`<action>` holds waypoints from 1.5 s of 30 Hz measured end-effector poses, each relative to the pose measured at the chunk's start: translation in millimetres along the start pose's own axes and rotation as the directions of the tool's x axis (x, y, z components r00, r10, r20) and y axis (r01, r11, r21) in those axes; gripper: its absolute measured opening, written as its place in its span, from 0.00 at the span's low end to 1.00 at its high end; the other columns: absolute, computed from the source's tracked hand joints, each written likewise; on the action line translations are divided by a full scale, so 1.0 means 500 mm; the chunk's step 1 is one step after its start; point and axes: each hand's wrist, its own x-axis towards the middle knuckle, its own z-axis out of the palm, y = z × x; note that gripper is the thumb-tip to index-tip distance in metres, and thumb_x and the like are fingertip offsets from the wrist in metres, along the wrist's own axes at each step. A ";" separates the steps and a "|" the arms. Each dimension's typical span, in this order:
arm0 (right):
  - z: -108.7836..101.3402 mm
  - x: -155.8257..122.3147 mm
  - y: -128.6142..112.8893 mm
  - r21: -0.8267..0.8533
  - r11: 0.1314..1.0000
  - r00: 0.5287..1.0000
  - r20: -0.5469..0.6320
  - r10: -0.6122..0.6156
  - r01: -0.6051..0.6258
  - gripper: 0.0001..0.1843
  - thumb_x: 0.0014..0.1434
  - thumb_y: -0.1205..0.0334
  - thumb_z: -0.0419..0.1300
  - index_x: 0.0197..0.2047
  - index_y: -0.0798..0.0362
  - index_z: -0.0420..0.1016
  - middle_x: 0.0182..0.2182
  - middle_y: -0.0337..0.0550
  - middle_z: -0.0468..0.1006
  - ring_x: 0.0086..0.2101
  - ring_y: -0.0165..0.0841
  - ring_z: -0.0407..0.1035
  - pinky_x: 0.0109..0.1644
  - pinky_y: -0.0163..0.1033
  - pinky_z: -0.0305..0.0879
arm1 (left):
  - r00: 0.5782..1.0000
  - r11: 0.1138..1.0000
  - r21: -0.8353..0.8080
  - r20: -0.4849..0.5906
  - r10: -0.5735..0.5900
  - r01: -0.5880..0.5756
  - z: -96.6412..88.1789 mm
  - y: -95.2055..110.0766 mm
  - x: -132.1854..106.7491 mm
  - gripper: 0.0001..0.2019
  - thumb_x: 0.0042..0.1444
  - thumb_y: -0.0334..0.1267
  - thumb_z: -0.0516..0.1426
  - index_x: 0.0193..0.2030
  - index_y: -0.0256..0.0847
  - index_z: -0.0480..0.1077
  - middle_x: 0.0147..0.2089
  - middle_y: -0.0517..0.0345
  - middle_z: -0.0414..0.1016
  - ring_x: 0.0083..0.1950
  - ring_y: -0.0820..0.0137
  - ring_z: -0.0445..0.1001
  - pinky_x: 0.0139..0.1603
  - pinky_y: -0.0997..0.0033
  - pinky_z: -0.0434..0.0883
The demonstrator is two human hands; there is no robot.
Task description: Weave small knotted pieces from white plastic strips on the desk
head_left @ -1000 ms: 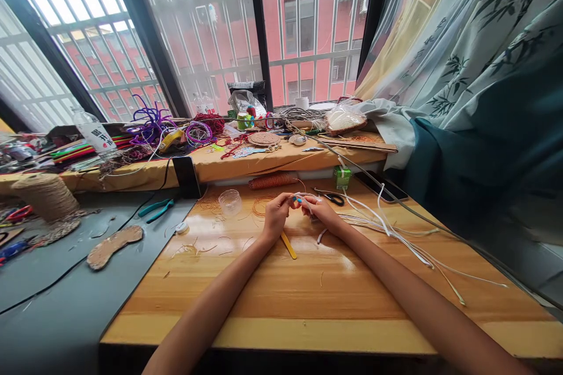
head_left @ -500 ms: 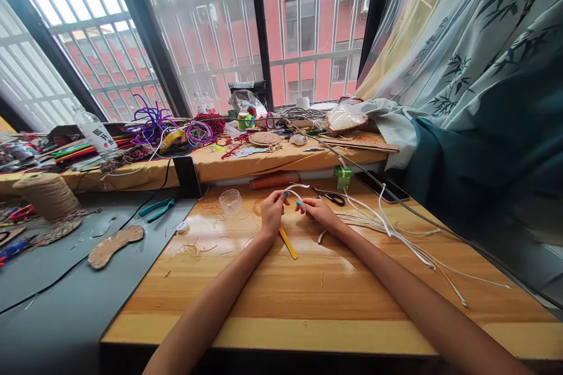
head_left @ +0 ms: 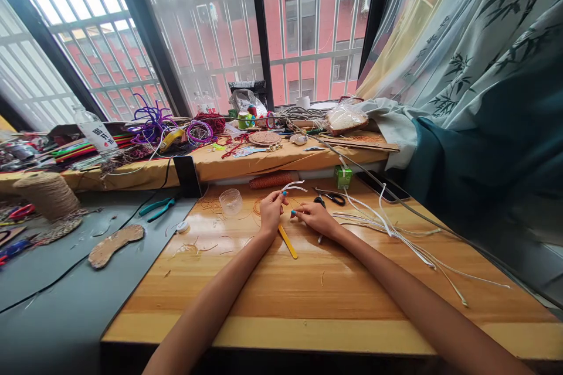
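Note:
My left hand [head_left: 271, 212] is closed in a pinch on a white cord [head_left: 295, 188], whose two loose ends stick out to the right above the fingertips. A short way to its right is my right hand [head_left: 313, 217], thumb and forefinger drawn together; whatever lies between them is too small to make out. Under the left wrist a yellow flat stick [head_left: 288, 242] rests on the wooden table. Black scissors [head_left: 333, 197] lie just behind the right hand, partly covered by it. More white cords [head_left: 387, 224] spread over the table to the right.
A clear round plastic tub [head_left: 230, 203] stands left of the hands. Behind are an orange thread spool [head_left: 272, 180], a small green box [head_left: 343, 177] and a dark phone [head_left: 382, 185]. Teal pliers [head_left: 157, 209] and a twine cone [head_left: 48, 196] sit on the grey surface at left.
My right hand has let go of the white cord and moved slightly left and down. The cord's ends now point freely to the right from my left hand, which has barely moved.

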 end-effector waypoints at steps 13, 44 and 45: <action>0.005 -0.025 -0.036 -0.571 0.800 0.958 -0.076 -0.277 0.186 0.13 0.59 0.63 0.44 0.33 0.55 0.69 0.27 0.42 0.70 0.26 0.27 0.62 0.28 0.33 0.48 | 0.988 0.927 0.341 0.035 0.153 -0.156 0.003 -0.001 -0.012 0.11 0.50 0.42 0.49 0.29 0.38 0.68 0.21 0.63 0.65 0.20 0.79 0.58 0.22 0.80 0.55; -0.005 -0.028 -0.039 -0.529 0.798 0.825 -0.287 -0.487 0.287 0.12 0.58 0.67 0.45 0.28 0.54 0.66 0.24 0.42 0.66 0.26 0.31 0.55 0.34 0.34 0.53 | 0.993 0.949 0.293 0.048 0.105 -0.114 0.002 -0.004 -0.010 0.13 0.48 0.45 0.50 0.28 0.38 0.69 0.20 0.62 0.65 0.18 0.80 0.55 0.18 0.80 0.53; -0.005 -0.028 -0.039 -0.531 0.795 0.827 -0.277 -0.488 0.292 0.12 0.58 0.66 0.45 0.28 0.54 0.66 0.24 0.43 0.66 0.26 0.31 0.55 0.35 0.35 0.53 | 0.993 0.949 0.294 0.047 0.108 -0.117 0.002 -0.004 -0.010 0.13 0.48 0.44 0.50 0.27 0.38 0.70 0.20 0.62 0.65 0.18 0.80 0.55 0.18 0.80 0.53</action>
